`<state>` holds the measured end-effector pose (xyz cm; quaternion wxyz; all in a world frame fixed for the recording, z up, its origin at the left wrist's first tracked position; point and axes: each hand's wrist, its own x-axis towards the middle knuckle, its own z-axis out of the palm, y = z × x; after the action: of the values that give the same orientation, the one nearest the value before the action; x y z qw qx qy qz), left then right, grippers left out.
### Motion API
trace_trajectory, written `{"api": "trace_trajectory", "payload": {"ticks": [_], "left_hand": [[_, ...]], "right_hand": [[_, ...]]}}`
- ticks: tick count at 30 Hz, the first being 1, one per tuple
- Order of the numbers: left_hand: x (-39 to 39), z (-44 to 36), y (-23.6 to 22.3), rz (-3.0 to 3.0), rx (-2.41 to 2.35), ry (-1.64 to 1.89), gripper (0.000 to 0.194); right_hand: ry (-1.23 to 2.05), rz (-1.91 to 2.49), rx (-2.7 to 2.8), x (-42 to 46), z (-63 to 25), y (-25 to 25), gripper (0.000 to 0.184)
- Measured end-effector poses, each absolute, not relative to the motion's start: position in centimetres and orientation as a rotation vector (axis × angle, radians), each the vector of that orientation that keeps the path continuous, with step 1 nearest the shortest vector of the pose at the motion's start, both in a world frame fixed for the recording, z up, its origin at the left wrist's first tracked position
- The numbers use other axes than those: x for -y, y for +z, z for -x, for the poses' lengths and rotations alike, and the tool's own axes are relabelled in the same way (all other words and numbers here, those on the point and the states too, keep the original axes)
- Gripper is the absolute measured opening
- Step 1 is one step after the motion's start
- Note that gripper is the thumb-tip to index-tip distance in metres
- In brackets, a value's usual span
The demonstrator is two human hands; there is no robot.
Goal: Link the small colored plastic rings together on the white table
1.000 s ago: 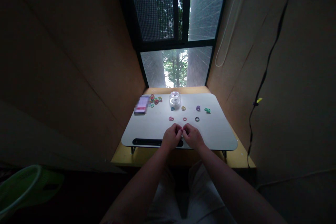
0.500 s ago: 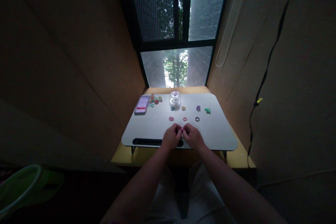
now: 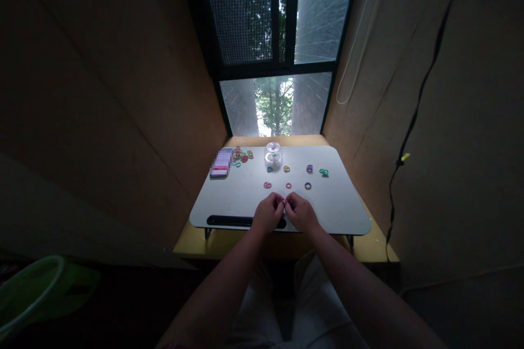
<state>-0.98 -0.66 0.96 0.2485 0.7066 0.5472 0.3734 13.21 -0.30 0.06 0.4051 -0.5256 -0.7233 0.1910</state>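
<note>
My left hand (image 3: 269, 211) and my right hand (image 3: 301, 211) meet over the near part of the white lap table (image 3: 339, 207), their fingertips almost touching. Both are closed in a pinch on a small pink hair tie (image 3: 284, 202), mostly hidden by the fingers. Just beyond them lie a pink bunch of hair ties (image 3: 267, 185), a red-pink one (image 3: 289, 186) and a dark grey one (image 3: 308, 186). Farther back are small groups in blue (image 3: 269, 169), yellow (image 3: 286, 169), purple (image 3: 309, 168) and green (image 3: 323, 173).
A clear round jar (image 3: 273, 156) stands at the back of the table. Mixed hair ties (image 3: 244, 157) are heaped beside a phone (image 3: 221, 163) at the back left. A black slot (image 3: 229, 221) runs along the front edge. A green basket (image 3: 45, 294) sits low on the left.
Both hands stay in the same place, with only a slight shift of the fingertips; less of the pink hair tie shows between them. The things on the table have not moved.
</note>
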Motion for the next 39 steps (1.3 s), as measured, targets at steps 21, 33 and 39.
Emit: {"api": "trace_trajectory", "payload": {"ticks": [21,33,39], "left_hand": [[0.61,0.92,0.99,-1.914,-1.479,1.035,0.011],[0.76,0.89,1.29,-1.913,-1.482,1.025,0.011],[0.74,0.88,1.34,-1.906,-1.484,1.024,0.012]], "right_hand": [[0.488,1.325,1.826,0.33,-13.18,0.16,0.011],[0.481,1.323,1.826,0.38,-13.18,0.26,0.010],[0.500,1.327,1.824,0.37,-13.18,0.33,0.010]]}}
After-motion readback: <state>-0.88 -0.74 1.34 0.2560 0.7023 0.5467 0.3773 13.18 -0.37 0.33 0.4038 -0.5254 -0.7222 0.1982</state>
